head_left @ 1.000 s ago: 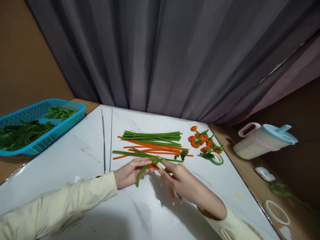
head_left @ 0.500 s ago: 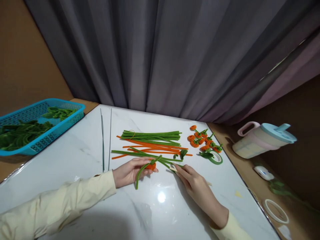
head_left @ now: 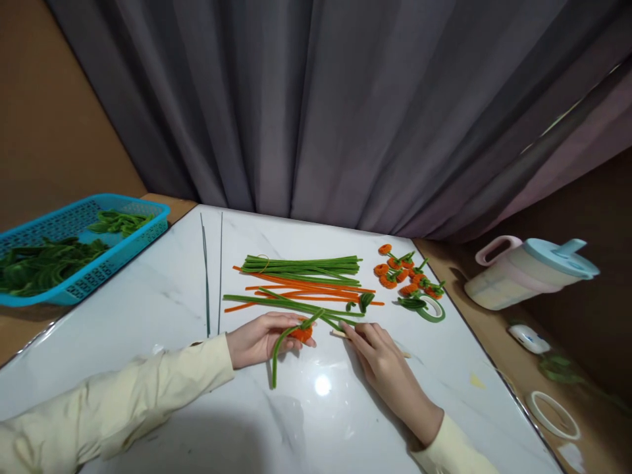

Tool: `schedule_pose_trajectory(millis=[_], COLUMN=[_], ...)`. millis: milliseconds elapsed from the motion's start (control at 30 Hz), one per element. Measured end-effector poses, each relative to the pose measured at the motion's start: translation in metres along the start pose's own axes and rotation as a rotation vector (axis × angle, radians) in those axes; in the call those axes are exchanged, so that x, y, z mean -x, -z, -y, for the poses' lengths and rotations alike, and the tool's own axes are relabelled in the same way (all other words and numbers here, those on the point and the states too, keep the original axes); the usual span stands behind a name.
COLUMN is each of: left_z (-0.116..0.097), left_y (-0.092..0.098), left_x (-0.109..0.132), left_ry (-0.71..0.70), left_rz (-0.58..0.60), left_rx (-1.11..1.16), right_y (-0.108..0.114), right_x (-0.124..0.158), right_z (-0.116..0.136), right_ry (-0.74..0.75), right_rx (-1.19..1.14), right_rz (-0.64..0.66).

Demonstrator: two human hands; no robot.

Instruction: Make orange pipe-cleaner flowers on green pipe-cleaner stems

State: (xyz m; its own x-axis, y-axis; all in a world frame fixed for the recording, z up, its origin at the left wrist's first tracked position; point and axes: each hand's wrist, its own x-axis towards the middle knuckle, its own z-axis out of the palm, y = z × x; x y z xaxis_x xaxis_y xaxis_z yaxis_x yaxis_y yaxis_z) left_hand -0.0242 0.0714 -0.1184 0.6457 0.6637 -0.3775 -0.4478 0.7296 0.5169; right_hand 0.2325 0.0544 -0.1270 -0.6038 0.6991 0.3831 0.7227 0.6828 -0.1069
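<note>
My left hand (head_left: 259, 339) is closed around a small orange fuzzy pumpkin (head_left: 303, 332). From its top, a bent green pipe cleaner (head_left: 275, 365) hangs down over my fingers, its other end sticking up to the right. Low over the table, my right hand (head_left: 388, 368) has its thumb and fingers together on a thin wooden stick (head_left: 338, 334), whose far end pokes out beyond the palm. Loose green pipe cleaners (head_left: 276, 303) lie just past both hands, crossing near my right fingertips. Behind them are orange pipe cleaners (head_left: 316, 284) and a green bundle (head_left: 306, 265).
Several finished orange pumpkins (head_left: 388, 281) with green stems lie at the right, beside a roll of green tape (head_left: 437, 309). Dark wires (head_left: 220, 270) lie at left. A blue basket (head_left: 83, 289) holds green leaves. A lidded cup (head_left: 518, 276) and a white ring (head_left: 553, 415) are off to the right.
My right hand has shifted slightly and the wooden stick under it has turned a little. The pumpkin's hanging green end has swung slightly lower. The whole view has moved a bit.
</note>
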Motion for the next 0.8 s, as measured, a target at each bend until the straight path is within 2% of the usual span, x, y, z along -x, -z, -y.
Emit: schedule_pose_trajectory(millis=[167,267,367,467,667,800], left_z=[0.001,0.001,0.001,0.0,0.004,0.006], left_y=[-0.002,-0.002,-0.002,-0.005,-0.009,-0.008], left_x=[-0.001,-0.001,0.0,0.001,0.004,0.005], left_ry=[-0.017,-0.01,0.029,0.054,0.027,0.024], left_rz=[0.017,0.028,0.048,0.07,0.088,0.073], left_rx=[-0.061,-0.087,-0.133,-0.183,-0.262,-0.254], right_y=[0.006,0.015,0.026,0.033,0.036,0.036], right_x=[-0.005,-0.012,-0.025,-0.04,-0.063,-0.073], right_z=[0.002,0.01,0.021,0.03,0.034,0.041], right_ry=[-0.004,0.007,0.031,0.12,0.279,0.313], right_rx=[-0.064,-0.198,-0.364,-0.434,-0.385,-0.332], right_rz=[-0.127,-0.17,-0.114,-0.054,0.032,0.092])
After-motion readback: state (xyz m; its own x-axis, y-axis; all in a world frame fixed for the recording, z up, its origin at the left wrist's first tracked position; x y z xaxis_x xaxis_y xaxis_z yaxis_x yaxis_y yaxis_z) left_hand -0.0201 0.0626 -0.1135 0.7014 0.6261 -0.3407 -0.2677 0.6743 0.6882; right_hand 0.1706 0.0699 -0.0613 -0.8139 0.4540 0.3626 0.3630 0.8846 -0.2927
